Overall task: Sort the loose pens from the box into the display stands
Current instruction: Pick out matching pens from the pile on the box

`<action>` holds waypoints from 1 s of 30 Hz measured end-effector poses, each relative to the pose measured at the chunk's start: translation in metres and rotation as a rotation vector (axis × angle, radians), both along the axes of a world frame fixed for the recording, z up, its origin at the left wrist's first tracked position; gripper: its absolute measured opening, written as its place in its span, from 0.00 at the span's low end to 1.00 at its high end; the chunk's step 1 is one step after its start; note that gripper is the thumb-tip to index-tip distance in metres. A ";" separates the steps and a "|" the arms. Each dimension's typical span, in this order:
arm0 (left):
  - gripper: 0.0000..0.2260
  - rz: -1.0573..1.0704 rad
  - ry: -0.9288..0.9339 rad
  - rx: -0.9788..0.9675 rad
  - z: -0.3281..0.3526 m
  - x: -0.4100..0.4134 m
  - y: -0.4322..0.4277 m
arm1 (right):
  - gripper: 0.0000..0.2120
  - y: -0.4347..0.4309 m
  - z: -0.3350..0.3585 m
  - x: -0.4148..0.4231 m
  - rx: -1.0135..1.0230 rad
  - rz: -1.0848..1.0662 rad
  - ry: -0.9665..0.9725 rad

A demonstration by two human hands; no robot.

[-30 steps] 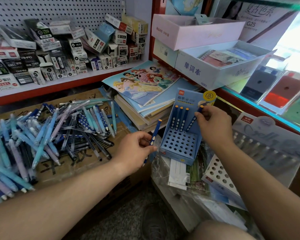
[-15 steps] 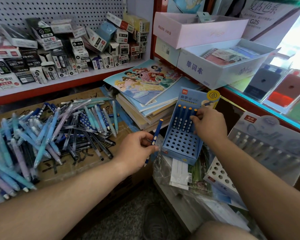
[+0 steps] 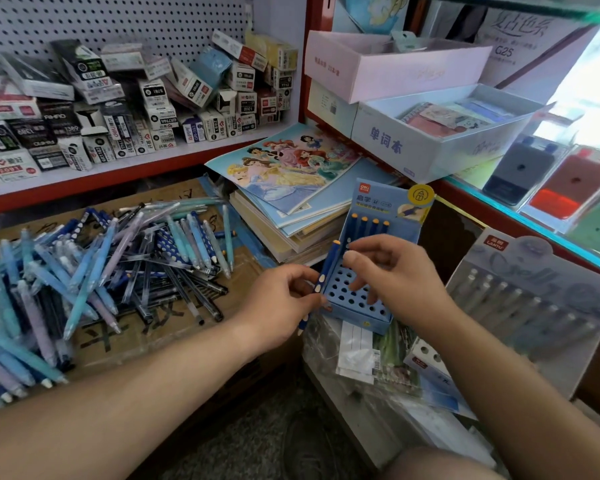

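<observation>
A blue display stand (image 3: 357,315) with a grid of holes leans against a stack of books; several dark blue pens (image 3: 368,226) stand in its back row. My left hand (image 3: 281,306) pinches one dark blue dotted pen (image 3: 327,268), held upright at the stand's left edge. Over the hole grid hovers my right hand (image 3: 399,282), fingers loosely spread, its thumb close to the top of that pen and holding nothing. The pile of loose pens (image 3: 101,268) lies on the cardboard box (image 3: 184,327) at the left.
A grey display stand (image 3: 534,299) with pale pens stands at the right, a white perforated stand (image 3: 426,355) below it. Picture books (image 3: 291,168) are stacked behind the blue stand. Small boxes (image 3: 136,109) fill the shelf behind. Plastic-wrapped stationery (image 3: 357,358) lies under the stand.
My right hand left the pen it set in the back row and came down over the hole grid. My left hand carried its pen rightward to the stand's left edge.
</observation>
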State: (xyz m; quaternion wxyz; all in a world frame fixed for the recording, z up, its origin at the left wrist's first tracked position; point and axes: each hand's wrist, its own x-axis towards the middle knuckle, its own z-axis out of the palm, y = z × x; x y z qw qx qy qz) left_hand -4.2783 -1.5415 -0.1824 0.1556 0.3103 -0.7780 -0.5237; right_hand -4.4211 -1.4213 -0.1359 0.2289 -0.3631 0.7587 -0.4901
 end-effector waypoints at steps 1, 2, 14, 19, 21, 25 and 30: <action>0.10 -0.011 0.012 -0.016 0.002 -0.002 0.003 | 0.06 0.000 0.001 0.005 -0.035 0.018 -0.029; 0.10 -0.022 0.023 -0.035 0.003 -0.005 0.005 | 0.05 0.000 0.002 0.008 -0.054 0.018 -0.031; 0.23 -0.115 -0.154 -0.337 0.016 -0.032 -0.008 | 0.03 0.010 0.006 -0.060 -0.128 -0.323 0.290; 0.31 -0.186 -0.291 -0.490 0.002 -0.057 -0.017 | 0.04 0.000 -0.005 -0.073 -0.014 -0.364 0.438; 0.32 -0.236 -0.311 -0.505 -0.006 -0.061 -0.019 | 0.06 -0.003 -0.010 -0.073 0.015 -0.354 0.473; 0.34 -0.270 -0.307 -0.488 -0.022 -0.059 -0.021 | 0.07 -0.007 -0.017 -0.074 0.049 -0.349 0.479; 0.31 -0.270 -0.315 -0.564 -0.033 -0.056 -0.021 | 0.06 -0.007 -0.021 -0.077 0.088 -0.333 0.494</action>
